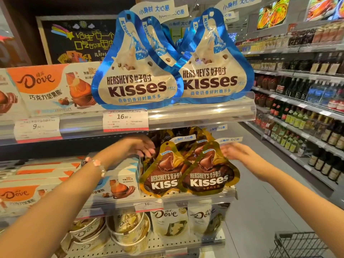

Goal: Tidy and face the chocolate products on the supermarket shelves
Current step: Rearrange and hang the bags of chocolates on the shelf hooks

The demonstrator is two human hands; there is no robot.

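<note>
The head camera looks at a chocolate shelf unit, and the gold Kisses bags (pixel 188 172) on the middle shelf serve as the landmark. Two of these brown-and-gold teardrop bags stand face-out at the shelf's front lip, the right one overlapping the left, with more of the same bags stacked behind them.

The left hand (pixel 143 146) reaches in at the upper left of the gold Kisses bags, fingers loosely extended and bent downward, fingertips at the top edge of the left bag; it does not grip anything that can be made out. A beaded bracelet (pixel 96 164) sits on that wrist. The right hand (pixel 232 148) is just to the upper right of the gold Kisses bags, blurred, fingers spread and roughly straight, holding nothing; whether it touches the right bag cannot be told.

Directly above the gold Kisses bags, on the top shelf, stand blue-and-white Kisses bags (pixel 141 71) in two rows, with a price tag (pixel 125 120) reading 16.80 beneath them. Left of the gold Kisses bags lie orange Dove boxes (pixel 115 185). Below them stand white Dove pouches (pixel 170 221) and Dove tubs (pixel 128 229). Far to the right, across the aisle, are shelves of bottles (pixel 301 118), and a wire basket (pixel 299 244) sits at lower right.
</note>
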